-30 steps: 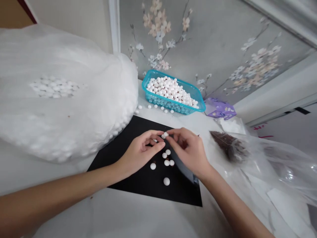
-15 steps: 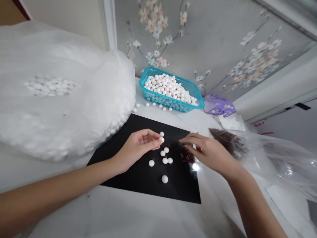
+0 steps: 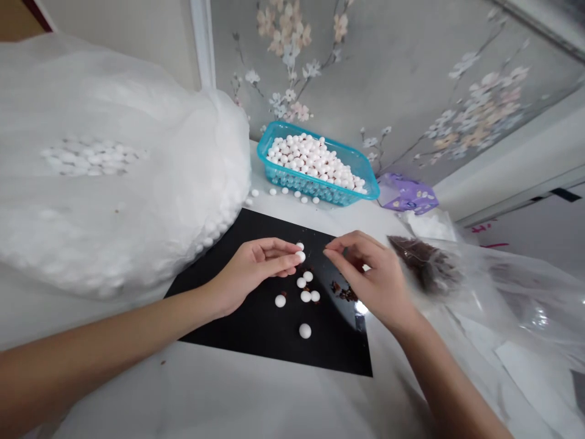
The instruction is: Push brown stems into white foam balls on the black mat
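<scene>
A small white ball (image 3: 300, 256) sits pinched between the thumb and fingertips of my left hand (image 3: 256, 268), above a black sheet (image 3: 256, 329). To the right, my right hand (image 3: 370, 271) has its thumb and index fingertip pressed together; whatever they pinch is too small to make out. Below the hands, several loose white balls (image 3: 305, 331) lie on the black sheet. A little heap of dark reddish-brown flakes (image 3: 343, 291) rests under my right hand, near the sheet's right edge. Some flakes lie among the balls.
A blue plastic basket (image 3: 320, 190) full of white balls stands at the back. On the left bulges a big translucent bag (image 3: 183, 158) of white balls. At right lie a clear bag (image 3: 493, 274) with brown flakes and a purple packet (image 3: 407, 194) with white tissue.
My right hand has lifted from over the flake heap and moved left toward the held ball, its thumb and index finger now together. The left hand has stayed nearly still with the ball.
</scene>
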Motion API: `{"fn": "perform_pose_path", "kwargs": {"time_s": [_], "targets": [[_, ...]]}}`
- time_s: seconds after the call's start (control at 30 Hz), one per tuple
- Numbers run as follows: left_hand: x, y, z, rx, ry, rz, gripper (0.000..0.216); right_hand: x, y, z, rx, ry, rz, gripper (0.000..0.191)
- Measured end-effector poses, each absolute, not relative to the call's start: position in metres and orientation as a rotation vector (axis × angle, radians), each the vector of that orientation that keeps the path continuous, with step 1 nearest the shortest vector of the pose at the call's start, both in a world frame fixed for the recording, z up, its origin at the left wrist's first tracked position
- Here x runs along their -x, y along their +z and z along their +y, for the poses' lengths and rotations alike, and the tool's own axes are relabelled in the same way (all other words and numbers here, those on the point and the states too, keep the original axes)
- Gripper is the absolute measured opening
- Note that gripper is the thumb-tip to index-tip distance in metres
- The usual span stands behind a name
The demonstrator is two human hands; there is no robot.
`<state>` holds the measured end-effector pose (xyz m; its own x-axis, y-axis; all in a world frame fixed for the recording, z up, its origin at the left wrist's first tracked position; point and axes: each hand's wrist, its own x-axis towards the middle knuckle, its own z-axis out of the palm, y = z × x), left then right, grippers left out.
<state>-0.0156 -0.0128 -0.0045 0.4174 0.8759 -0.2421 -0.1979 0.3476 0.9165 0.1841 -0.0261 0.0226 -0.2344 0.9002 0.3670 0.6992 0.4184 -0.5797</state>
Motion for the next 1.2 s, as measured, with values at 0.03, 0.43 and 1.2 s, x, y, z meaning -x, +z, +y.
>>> {"fn": "perform_pose_path", "kwargs": {"time_s": [0.03, 0.43, 1.2], "targets": [[0.016, -0.005, -0.012, -0.933, 0.806, 0.857, 0.017, -0.176, 0.023, -0.028, 1.334, 0.411, -1.932, 0.005], [0.018, -0.007, -0.009, -0.780, 0.731, 0.803, 0.012, -0.144, 0.006, -0.037, 1.240, 0.533, -1.692, 0.004], [0.019, -0.011, -0.008, -0.715, 0.758, 0.781, 0.012, -0.145, -0.001, -0.037, 1.173, 0.595, -1.737, 0.014]]}}
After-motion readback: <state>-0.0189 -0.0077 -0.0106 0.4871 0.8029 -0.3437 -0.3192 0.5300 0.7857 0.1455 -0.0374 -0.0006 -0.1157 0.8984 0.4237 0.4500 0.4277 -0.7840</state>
